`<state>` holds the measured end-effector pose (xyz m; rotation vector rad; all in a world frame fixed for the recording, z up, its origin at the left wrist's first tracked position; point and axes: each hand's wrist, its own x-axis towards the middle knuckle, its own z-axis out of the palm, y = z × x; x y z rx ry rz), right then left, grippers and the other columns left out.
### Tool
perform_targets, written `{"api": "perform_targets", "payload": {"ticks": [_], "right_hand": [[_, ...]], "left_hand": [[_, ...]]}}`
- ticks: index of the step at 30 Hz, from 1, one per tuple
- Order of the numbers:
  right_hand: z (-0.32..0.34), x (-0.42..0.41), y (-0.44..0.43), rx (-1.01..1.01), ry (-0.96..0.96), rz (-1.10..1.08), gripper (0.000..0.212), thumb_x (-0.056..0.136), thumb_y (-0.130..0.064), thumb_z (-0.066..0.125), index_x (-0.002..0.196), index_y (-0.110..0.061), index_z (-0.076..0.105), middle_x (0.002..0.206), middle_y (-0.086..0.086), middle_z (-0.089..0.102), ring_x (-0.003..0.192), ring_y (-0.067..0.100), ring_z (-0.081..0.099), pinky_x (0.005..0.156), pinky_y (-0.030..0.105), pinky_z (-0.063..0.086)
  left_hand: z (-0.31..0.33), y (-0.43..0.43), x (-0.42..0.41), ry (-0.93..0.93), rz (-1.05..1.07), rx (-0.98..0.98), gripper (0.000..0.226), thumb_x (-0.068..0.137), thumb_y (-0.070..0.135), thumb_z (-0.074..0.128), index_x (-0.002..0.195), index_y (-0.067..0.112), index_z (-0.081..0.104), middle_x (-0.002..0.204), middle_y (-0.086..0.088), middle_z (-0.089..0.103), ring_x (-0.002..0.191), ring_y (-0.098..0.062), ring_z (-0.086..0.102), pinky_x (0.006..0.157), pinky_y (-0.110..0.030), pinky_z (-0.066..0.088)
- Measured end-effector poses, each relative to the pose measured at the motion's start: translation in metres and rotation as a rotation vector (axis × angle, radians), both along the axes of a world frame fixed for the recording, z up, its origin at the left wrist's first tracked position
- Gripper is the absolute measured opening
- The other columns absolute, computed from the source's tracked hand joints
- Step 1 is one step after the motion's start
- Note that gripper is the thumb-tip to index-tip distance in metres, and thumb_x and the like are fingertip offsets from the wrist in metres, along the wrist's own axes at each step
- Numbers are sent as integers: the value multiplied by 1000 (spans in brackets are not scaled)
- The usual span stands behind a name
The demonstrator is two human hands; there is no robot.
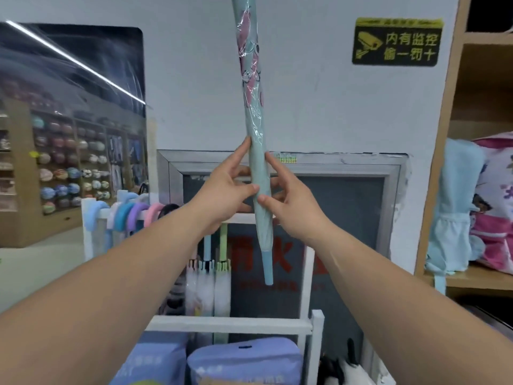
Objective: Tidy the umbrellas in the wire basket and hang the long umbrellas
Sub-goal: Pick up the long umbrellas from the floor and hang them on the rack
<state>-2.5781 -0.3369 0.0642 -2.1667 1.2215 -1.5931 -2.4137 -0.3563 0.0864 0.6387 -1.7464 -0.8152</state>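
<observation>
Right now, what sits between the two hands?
In the head view, the long light-blue umbrella hangs tip-down between the left hand and right hand, both pinching its wrapped canopy.

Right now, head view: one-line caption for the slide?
Both hands, left hand and right hand, hold a long pale-blue umbrella tip-down before the white rack of hanging umbrellas.
</observation>
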Motion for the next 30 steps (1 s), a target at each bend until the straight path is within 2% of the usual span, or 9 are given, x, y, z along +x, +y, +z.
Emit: {"api": "perform_targets", "payload": {"ticks": [3,5,7,10,14,18,21,25,30], "right_hand": [[23,18,-18,4,-10,-20,78,95,-15,67,150,-56,29,111,-1,64,82,10,71,80,41,63],[35,25,-27,17,6,-34,77,97,-18,65,149,-59,27,115,-1,63,90,11,72,81,44,63],[44,28,-33,63,14,-27,75,99,-19,62,149,-60,23,120,0,60,94,16,72,73,45,64],[56,29,-36,116,5,-12,73,102,-17,56,153,-55,21,120,-3,59,92,12,72,60,37,63],[63,29,-47,57,-9,-79,72,101,-16,57,152,-55,24,115,-1,61,91,17,71,64,41,64],[75,23,-66,-33,35,-143,73,100,-17,58,150,-57,23,109,-8,61,88,15,70,77,43,63],[84,16,-77,-72,46,-137,74,100,-15,58,150,-58,24,110,-7,61,81,16,71,72,41,64],[90,15,-89,-121,43,-131,76,99,-16,60,148,-60,24,110,-4,62,77,21,71,73,42,63],[109,15,-95,-153,30,-103,77,98,-15,61,153,-54,22,107,-6,62,76,13,69,71,39,63]], "left_hand": [[21,-24,15,4,-41,-29,91,94,-9,58,153,53,27,122,-7,65,100,-24,74,83,-54,61],[33,-39,21,-9,-41,-61,92,93,-9,58,152,54,27,119,-7,64,97,-25,74,83,-51,62],[43,-52,23,-22,-45,-79,91,93,-10,57,151,55,29,118,-7,63,98,-25,74,81,-50,62],[52,-65,23,-25,-68,-86,91,93,-12,55,151,53,30,119,-8,62,96,-24,74,76,-50,63],[59,-75,17,-10,-59,-104,90,92,-13,53,153,49,31,119,-6,64,86,-23,74,78,-48,63],[70,-82,10,12,-22,-131,90,92,-12,51,152,51,30,122,-4,64,83,-21,72,76,-43,64],[76,-86,3,37,-2,-146,89,95,-11,51,152,53,28,122,-2,63,93,-24,73,75,-42,64],[84,-88,-1,69,38,-168,87,95,-10,52,152,53,30,121,-4,65,91,-25,72,73,-43,64],[100,-92,-1,89,74,-188,86,95,-12,50,153,48,32,125,-4,64,95,-25,73,71,-40,64]]}}
